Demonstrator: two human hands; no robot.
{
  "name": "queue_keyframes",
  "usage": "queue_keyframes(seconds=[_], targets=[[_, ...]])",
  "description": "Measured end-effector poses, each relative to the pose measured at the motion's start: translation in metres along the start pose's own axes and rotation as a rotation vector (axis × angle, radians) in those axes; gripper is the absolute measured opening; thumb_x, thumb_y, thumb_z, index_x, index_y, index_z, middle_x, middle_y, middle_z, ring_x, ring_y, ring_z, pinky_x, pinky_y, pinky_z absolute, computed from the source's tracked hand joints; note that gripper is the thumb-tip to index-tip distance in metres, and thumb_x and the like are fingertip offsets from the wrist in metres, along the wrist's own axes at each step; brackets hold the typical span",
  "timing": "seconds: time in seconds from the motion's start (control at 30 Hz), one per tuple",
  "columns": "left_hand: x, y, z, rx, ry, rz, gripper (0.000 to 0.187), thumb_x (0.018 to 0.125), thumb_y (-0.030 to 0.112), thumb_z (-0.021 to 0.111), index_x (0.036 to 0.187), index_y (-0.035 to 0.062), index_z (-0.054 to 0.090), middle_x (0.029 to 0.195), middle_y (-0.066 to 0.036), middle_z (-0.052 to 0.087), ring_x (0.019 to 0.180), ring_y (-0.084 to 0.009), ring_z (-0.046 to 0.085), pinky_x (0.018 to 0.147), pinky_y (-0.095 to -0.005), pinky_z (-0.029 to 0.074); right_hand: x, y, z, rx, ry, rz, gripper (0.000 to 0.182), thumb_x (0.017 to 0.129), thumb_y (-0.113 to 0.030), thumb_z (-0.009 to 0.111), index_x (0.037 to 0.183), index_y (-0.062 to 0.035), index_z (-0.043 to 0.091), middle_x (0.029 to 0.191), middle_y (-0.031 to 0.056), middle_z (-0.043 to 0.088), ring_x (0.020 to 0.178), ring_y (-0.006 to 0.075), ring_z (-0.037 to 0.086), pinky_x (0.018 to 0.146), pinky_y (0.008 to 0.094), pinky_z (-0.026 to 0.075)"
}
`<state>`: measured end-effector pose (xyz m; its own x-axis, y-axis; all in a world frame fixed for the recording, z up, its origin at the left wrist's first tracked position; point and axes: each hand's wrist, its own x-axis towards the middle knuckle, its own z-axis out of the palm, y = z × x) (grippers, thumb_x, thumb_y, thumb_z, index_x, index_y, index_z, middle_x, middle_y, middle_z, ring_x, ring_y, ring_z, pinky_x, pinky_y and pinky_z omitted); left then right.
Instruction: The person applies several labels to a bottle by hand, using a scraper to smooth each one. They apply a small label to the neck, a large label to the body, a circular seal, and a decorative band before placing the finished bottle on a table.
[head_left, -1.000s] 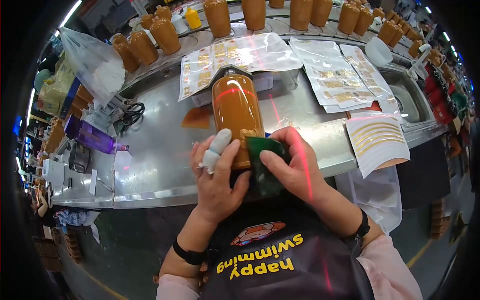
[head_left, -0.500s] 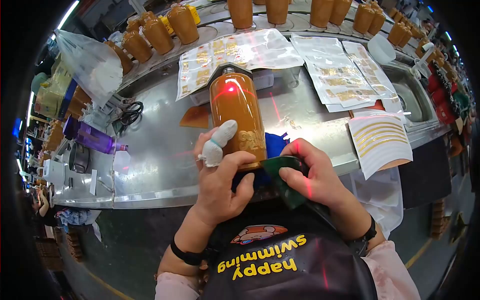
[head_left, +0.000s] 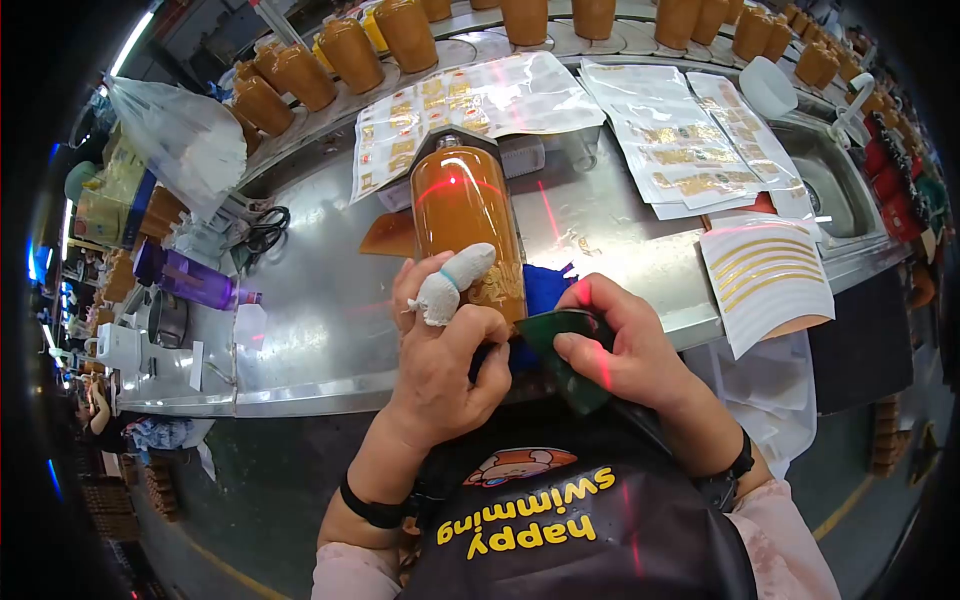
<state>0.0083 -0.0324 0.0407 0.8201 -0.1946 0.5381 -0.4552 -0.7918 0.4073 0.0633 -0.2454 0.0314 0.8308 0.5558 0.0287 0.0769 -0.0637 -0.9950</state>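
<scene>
A glossy brown bottle [head_left: 458, 208] lies in front of me, its neck pointing away, resting in a dark angular holder [head_left: 470, 134]. My left hand [head_left: 445, 350] is curled about the bottle's base end. A white cloth cover with a pale green band [head_left: 452, 284] wraps one of its fingers, which rests on the gold lettering [head_left: 498, 286] and partly hides it. Between thumb and fingers, my right hand [head_left: 615, 338] pinches a dark green scraper-like sheet [head_left: 568, 345], its edge beside the bottle's base. Blue cloth [head_left: 546, 288] shows under the bottle.
Gold decal sheets [head_left: 480, 92] lie behind the bottle, with more decal sheets [head_left: 670, 140] to the right. A curved-strip decal sheet [head_left: 768, 275] hangs near the front edge. Several brown bottles [head_left: 408, 38] line the conveyor. Scissors [head_left: 266, 230], a purple bottle [head_left: 190, 278] and a sink [head_left: 835, 190] flank the workspace.
The cloth-covered finger has moved right across the bottle, onto the gold lettering. My right hand keeps the green sheet in nearly the same spot. The view has shifted slightly.
</scene>
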Motion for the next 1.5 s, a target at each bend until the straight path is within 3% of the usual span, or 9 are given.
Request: queue_keyframes(seconds=[1.13,1.23,1.5], targets=[[0.008,0.002,-0.001,0.042,-0.014,0.028,0.023,0.067,0.009,0.072,0.086,0.0141,0.061,0.132,-0.018,0.052,0.130,-0.0395,0.037,0.112,-0.0564,0.020,0.003,0.007,-0.003,0.023,-0.021,-0.039,0.023,0.082,-0.012,0.068,0.099,-0.0011,0.057,0.078,0.0061,0.061,0.071,0.0122,0.056,0.065,0.0290,0.047],[0.009,0.002,-0.005,0.012,-0.034,0.044,0.021,0.066,0.002,0.068,0.083,0.0076,0.056,0.136,-0.023,0.051,0.127,-0.0424,0.038,0.109,-0.0487,0.026,0.003,0.008,-0.003,0.004,-0.023,-0.067,0.023,0.082,-0.013,0.068,0.099,-0.0014,0.057,0.078,0.0061,0.061,0.071,0.0124,0.056,0.065,0.0291,0.047],[-0.001,-0.004,-0.004,-0.132,0.038,-0.090,0.022,0.076,0.005,0.065,0.095,0.0068,0.054,0.137,-0.024,0.048,0.127,-0.0388,0.037,0.108,-0.0462,0.026,0.007,0.001,-0.003,-0.044,-0.061,-0.058,0.023,0.082,-0.013,0.067,0.099,-0.0013,0.057,0.076,0.0084,0.062,0.068,0.0151,0.059,0.062,0.0303,0.047]])
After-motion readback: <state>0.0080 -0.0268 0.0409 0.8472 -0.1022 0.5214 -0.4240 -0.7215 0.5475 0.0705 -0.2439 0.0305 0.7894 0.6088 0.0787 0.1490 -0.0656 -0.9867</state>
